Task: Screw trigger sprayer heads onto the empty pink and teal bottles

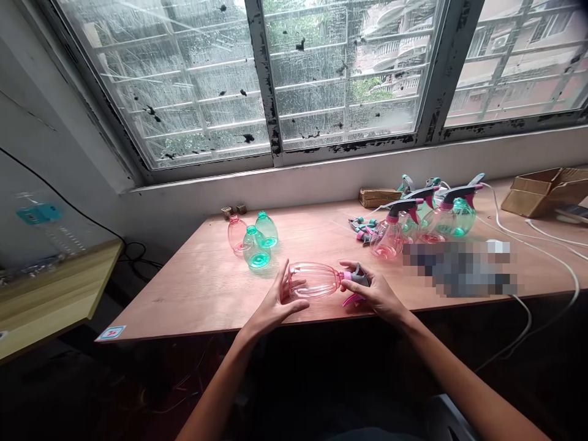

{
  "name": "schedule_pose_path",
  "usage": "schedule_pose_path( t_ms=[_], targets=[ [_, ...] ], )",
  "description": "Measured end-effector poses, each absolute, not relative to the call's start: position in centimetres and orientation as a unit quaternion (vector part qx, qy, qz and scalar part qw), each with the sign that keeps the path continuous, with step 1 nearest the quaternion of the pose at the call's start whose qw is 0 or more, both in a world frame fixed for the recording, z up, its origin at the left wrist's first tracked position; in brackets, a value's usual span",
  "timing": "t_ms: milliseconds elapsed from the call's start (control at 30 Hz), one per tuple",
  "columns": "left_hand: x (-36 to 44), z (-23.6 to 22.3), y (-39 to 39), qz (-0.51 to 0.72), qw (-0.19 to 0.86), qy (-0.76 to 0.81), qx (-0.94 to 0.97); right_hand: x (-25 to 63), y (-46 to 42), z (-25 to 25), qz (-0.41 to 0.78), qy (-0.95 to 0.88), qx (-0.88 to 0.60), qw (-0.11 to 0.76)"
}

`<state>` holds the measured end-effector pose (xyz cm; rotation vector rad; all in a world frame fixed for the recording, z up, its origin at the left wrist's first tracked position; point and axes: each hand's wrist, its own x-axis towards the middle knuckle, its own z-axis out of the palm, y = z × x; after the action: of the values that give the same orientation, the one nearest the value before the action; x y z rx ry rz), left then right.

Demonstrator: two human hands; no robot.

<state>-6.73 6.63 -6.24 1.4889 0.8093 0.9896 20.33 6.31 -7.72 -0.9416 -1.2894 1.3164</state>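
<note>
right hand (370,291), center of frame: closed on the gray-and-pink spray head (361,279) fitted to a clear pink bottle (315,280). left hand (277,301): loosely cupped around that bottle's base, thumb spread. the bottle lies sideways between both hands, over the table (184,294). left of center: two green bottles (257,257) and a second pink bottle (235,236), upright. right of center: several spray bottles (386,240), upright. right edge: cardboard box (533,193).
</note>
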Motion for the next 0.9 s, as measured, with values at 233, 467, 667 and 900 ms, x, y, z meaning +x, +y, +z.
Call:
schedule_pose_path(
  t_ms=[233,467,667,900],
  targets=[
    [-6.5,-5.6,6.6,0.426,0.562,0.351,0.616,20.3,6.6,-7.8,0.475,-0.576,-0.404,0.529],
    [-6.3,-6.2,7.0,0.464,0.563,0.353,0.586,20.3,6.5,-8.1,0.447,-0.594,-0.401,0.534],
    [-6.1,-6.3,7.4,0.481,0.52,0.413,0.572,19.7,6.3,-8.8,0.459,-0.593,-0.359,0.556],
    [-6.1,-6.0,7.1,0.469,0.507,0.418,0.59,19.7,6.3,-9.1,0.37,-0.635,-0.368,0.569]
  ],
)
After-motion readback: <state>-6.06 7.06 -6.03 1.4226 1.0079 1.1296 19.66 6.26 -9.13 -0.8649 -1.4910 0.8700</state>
